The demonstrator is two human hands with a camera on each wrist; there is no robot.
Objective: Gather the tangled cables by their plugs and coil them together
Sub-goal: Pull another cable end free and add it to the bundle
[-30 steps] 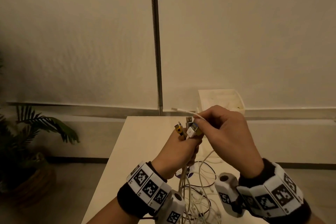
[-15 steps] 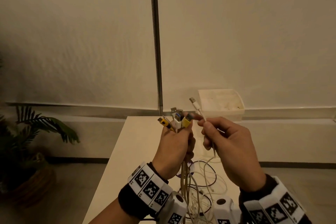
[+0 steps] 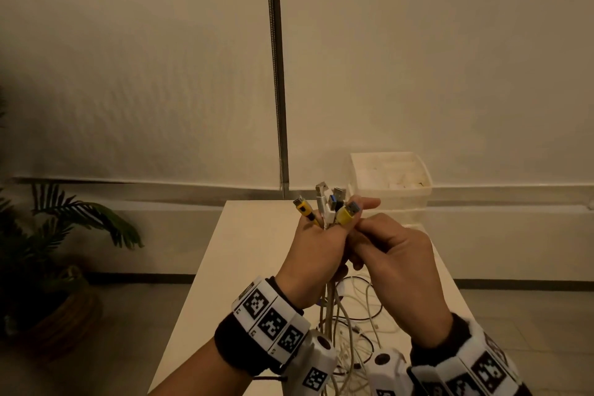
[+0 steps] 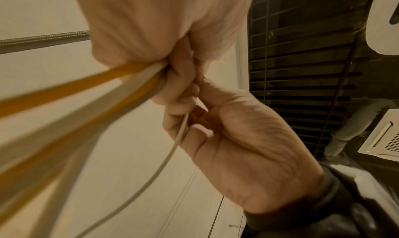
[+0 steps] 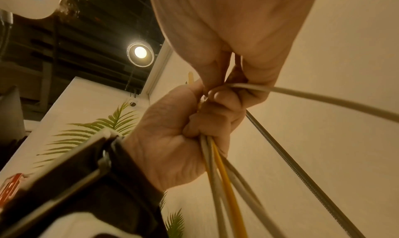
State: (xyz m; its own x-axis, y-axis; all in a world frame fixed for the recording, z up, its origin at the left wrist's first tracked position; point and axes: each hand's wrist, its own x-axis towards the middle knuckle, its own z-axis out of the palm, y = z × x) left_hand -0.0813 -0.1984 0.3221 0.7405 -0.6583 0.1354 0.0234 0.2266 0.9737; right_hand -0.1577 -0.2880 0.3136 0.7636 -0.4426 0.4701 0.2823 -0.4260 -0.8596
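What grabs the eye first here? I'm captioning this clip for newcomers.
First, the fan of yellow, white and blue cable plugs sticking up from the left hand above the white table. The right hand presses against it, pinching one thin white cable, while loose cords hang tangled onto the table.

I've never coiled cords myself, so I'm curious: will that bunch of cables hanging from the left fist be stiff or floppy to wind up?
Probably floppy: below the left hand the cables droop and fall in loose loops on the table. Likely light too, since one fist holds them all up. The plugs look rigid and splay apart, so they may shift unless gripped firmly.
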